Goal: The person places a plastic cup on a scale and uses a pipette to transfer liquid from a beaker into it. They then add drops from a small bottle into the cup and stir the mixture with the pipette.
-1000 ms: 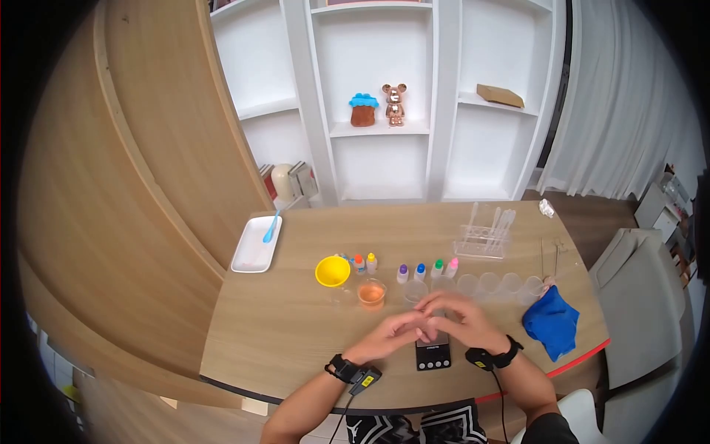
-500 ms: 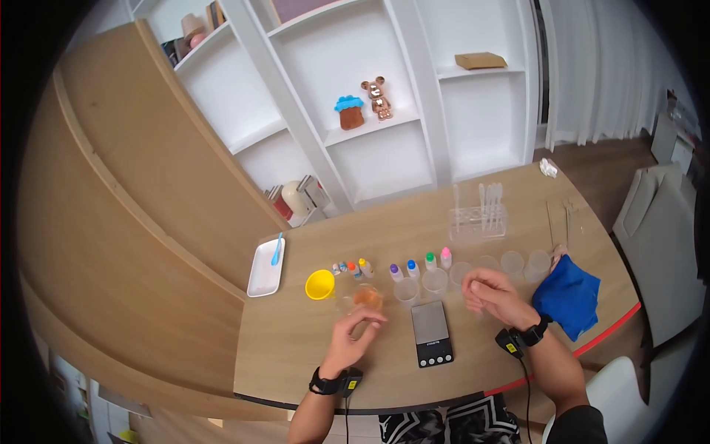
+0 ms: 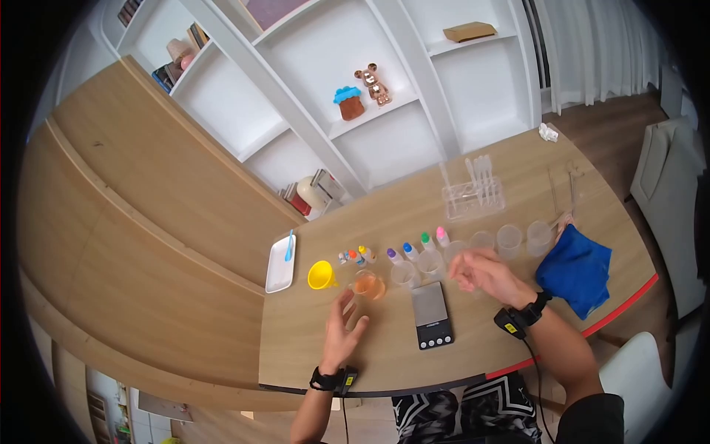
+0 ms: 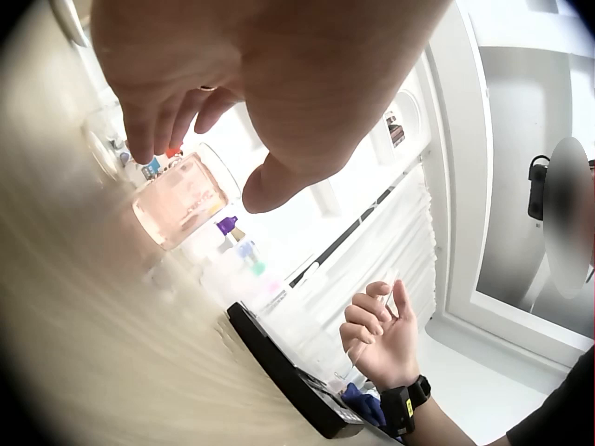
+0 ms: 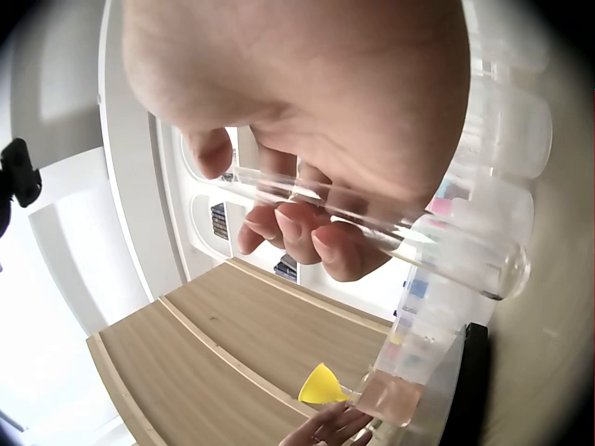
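Observation:
My right hand [image 3: 488, 277] [image 5: 307, 102] grips a clear glass tube [image 5: 409, 232] with curled fingers; its rounded end points toward the table in the right wrist view. The tube is hard to make out in the head view. My left hand [image 3: 342, 333] [image 4: 270, 74] is open and holds nothing, its fingertips just short of a clear cup of orange liquid [image 3: 368, 286] [image 4: 181, 200]; contact cannot be told. Between the hands lies a black scale [image 3: 433, 317] with a grey plate, nothing on it.
A yellow funnel [image 3: 321, 275] stands left of the cup. Small dropper bottles [image 3: 410, 252] and several clear cups [image 3: 509, 238] form a row. Behind is a clear rack [image 3: 473, 201] with pipettes. A blue cloth [image 3: 577, 270] lies right, a white tray [image 3: 271, 281] left.
My hands were together above the scale and have moved apart, the left toward the orange cup, the right to the scale's right side. The head view has tilted.

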Demonstrator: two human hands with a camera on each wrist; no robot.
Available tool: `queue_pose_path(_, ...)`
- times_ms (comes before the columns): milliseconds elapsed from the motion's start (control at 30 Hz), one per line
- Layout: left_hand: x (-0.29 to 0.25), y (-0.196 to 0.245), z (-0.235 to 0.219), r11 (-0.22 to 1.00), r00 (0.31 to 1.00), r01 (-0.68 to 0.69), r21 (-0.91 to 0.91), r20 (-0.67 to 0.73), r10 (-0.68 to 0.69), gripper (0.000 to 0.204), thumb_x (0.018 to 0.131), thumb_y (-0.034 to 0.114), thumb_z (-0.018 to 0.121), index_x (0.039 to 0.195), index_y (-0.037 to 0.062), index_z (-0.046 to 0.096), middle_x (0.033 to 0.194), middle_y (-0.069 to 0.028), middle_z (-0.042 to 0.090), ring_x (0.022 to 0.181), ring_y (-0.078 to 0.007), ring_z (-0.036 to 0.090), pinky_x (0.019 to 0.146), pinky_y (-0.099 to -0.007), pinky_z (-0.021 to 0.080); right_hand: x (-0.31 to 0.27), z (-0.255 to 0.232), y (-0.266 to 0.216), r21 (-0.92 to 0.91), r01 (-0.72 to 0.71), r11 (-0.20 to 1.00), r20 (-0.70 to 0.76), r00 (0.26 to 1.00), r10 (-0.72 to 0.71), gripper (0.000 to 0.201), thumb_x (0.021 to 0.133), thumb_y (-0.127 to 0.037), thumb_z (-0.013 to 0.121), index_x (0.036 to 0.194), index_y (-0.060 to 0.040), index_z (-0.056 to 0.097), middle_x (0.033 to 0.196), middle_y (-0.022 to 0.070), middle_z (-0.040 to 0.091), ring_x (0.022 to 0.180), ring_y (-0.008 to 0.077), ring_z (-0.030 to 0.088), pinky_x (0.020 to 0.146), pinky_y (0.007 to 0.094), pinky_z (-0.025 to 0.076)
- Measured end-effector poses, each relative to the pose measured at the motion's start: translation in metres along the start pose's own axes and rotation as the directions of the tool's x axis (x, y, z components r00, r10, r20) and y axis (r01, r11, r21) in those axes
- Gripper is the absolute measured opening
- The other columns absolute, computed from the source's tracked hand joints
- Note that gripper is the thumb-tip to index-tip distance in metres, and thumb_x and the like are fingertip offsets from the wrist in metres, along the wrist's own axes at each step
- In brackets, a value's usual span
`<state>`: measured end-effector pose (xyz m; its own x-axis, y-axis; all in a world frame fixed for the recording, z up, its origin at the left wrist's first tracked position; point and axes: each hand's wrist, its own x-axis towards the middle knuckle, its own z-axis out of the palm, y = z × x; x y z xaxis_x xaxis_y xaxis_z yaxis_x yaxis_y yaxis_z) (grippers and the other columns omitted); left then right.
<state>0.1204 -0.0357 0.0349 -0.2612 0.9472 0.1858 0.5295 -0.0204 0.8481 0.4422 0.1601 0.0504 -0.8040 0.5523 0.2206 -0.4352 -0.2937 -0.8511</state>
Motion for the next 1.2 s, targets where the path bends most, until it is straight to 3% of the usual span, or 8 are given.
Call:
queue_pose_path(167, 0.014, -0.012, 0.013, 0.998, 0.999, 0.042, -0.051, -0.005, -0.043, 0.083, 0.095, 0.001, 0.071, 0.162, 0.0, 0.023, 0.158, -0.0219, 0.043, 0.15, -0.0321, 0.042, 0.122, -0.0452, 0.04, 0.004, -0.006, 0.008, -0.016, -0.037, 0.999, 0.035, 0.999, 0.038, 0.048, 0.109, -0.039, 0.048, 0.104, 0.0036, 0.069, 0.074, 0.0029, 0.054, 0.071, 0.0129, 0.05, 0.066, 0.0283, 0.04)
queue_pose_path(367, 0.036, -0.026, 0.02, 0.968, 0.998, 0.06, -0.245, 0.015, -0.058, 0.08, 0.097, -0.001, 0.07, 0.161, 0.0001, 0.023, 0.157, -0.0199, 0.044, 0.147, -0.0309, 0.047, 0.122, -0.0434, 0.04, 0.004, -0.004, 0.008, -0.064, -0.075, 0.995, 0.035, 0.996, 0.078, 0.049, 0.107, -0.04, 0.05, 0.104, 0.0045, 0.069, 0.074, 0.0043, 0.056, 0.071, 0.0137, 0.052, 0.067, 0.0285, 0.041)
queue_pose_path(600, 0.053, -0.048, 0.017, 0.937, 0.998, 0.061, -0.345, 0.05, -0.046, 0.078, 0.095, -0.004, 0.072, 0.159, 0.0017, 0.028, 0.154, -0.0162, 0.048, 0.143, -0.0277, 0.05, 0.12, -0.0432, 0.043, 0.004, -0.004, 0.009, -0.089, -0.097, 0.991, 0.029, 0.995, 0.1, 0.05, 0.108, -0.04, 0.049, 0.104, 0.0052, 0.069, 0.074, 0.0043, 0.056, 0.071, 0.014, 0.052, 0.068, 0.0279, 0.041)
queue_pose_path(700, 0.056, -0.05, 0.017, 0.908, 0.996, 0.066, -0.415, 0.075, -0.038, 0.074, 0.094, -0.005, 0.073, 0.156, 0.0022, 0.033, 0.151, -0.0136, 0.05, 0.14, -0.0257, 0.052, 0.117, -0.0425, 0.046, 0.005, -0.005, 0.01, -0.115, -0.09, 0.989, 0.042, 0.995, 0.095, 0.048, 0.11, -0.039, 0.047, 0.112, 0.005, 0.067, 0.077, 0.0046, 0.057, 0.072, 0.0142, 0.052, 0.068, 0.0281, 0.041)
queue_pose_path(900, 0.057, -0.056, 0.017, 0.914, 0.996, 0.063, -0.401, 0.076, -0.036, 0.06, 0.095, -0.004, 0.072, 0.148, 0.0022, 0.045, 0.143, -0.0108, 0.056, 0.135, -0.0234, 0.057, 0.114, -0.0403, 0.049, 0.004, -0.002, 0.013, -0.139, -0.019, 0.99, 0.014, 1.0, 0.021, 0.029, 0.113, -0.03, 0.048, 0.118, -0.0041, 0.062, 0.082, 0.0031, 0.061, 0.077, 0.0116, 0.056, 0.072, 0.0271, 0.045)
queue_pose_path(1200, 0.048, -0.036, 0.016, 0.92, 0.997, 0.067, -0.386, 0.065, -0.045, 0.056, 0.094, -0.005, 0.071, 0.145, 0.0017, 0.049, 0.14, -0.0098, 0.059, 0.132, -0.0219, 0.059, 0.113, -0.0392, 0.049, 0.001, 0.004, 0.002, -0.27, 0.056, 0.961, -0.034, 0.997, -0.068, 0.018, 0.107, -0.019, 0.063, 0.115, -0.0029, 0.066, 0.109, 0.0038, 0.068, 0.1, 0.0118, 0.063, 0.088, 0.0289, 0.05)
